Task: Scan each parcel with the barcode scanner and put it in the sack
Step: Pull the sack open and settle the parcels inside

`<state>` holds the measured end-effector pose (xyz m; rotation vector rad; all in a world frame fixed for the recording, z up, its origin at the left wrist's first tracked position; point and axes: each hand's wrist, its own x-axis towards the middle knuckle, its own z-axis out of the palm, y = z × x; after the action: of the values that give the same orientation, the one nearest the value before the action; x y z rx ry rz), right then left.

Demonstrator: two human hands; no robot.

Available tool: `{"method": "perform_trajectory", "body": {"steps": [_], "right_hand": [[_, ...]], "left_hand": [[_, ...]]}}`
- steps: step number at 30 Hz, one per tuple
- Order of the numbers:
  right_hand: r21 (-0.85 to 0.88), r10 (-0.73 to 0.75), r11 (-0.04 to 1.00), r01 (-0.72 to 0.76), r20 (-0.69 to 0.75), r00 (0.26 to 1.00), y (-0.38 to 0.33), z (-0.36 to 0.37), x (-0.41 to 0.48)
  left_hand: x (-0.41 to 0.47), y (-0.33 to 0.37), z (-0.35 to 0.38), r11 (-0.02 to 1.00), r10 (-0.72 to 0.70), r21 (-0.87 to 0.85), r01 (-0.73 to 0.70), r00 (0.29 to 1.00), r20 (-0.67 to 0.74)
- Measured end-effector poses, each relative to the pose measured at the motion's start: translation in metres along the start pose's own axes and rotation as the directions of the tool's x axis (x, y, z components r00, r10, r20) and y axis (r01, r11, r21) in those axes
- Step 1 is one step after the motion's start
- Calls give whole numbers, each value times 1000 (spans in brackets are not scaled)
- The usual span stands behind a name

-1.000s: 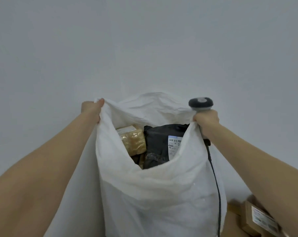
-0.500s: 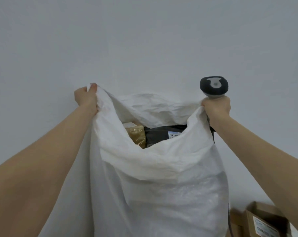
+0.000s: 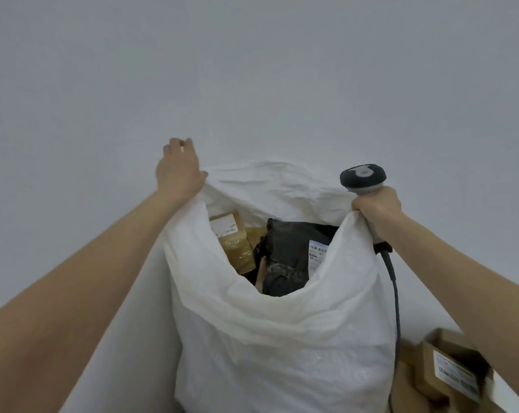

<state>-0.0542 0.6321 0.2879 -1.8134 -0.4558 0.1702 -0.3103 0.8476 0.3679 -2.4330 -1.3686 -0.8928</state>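
OK, sack [image 3: 282, 353] is dead centre, upright, mouth open toward me: white woven plastic, crinkled, slightly glossy, rim slack and folded. Inside near the top is a brown parcel [image 3: 234, 242], kraft paper under shiny tape, with a white label on its upper end. Just right of it is a black mailer [image 3: 288, 242], soft wrinkled film, its barcode label half hidden by the rim.

My right hand [image 3: 374, 213] is fisted round the grey handle of the barcode scanner [image 3: 362, 177], with the sack's right rim caught in the same grip. Scanner head is dark, rounded, matte, above my knuckles. Its dark cable [image 3: 394, 287] hangs down the sack's right side.

My left hand [image 3: 179, 171] lies at the left rim, fingers loose and nearly straight, thumb on the fabric.

Bottom right: cardboard box [image 3: 428, 371], white label, blurred. Behind it all is a plain pale grey wall [image 3: 252, 70], matte. Can't tell what the sack stands on.
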Motion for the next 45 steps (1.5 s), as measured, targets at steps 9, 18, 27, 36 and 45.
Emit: {"method": "perform_trajectory", "body": {"steps": [9,18,27,36,45], "right_hand": [[-166,59,985,-49,51,997,51,-41,-11],[-183,102,980,-78,131,986,79,-53,-35],[-6,-41,999,42,130,991,10,-97,-23],[9,121,990,-140,452,884,67,-33,-56],[-51,227,972,-228,441,868,92,-58,-42]], "left_hand": [[-116,32,95,999,45,-23,-39,779,626],[-131,-20,105,999,-19,43,-11,772,635],[-140,123,71,916,397,-194,-352,714,577],[-171,89,145,958,212,-62,-281,544,811],[-153,103,140,927,204,27,-374,564,800]]}}
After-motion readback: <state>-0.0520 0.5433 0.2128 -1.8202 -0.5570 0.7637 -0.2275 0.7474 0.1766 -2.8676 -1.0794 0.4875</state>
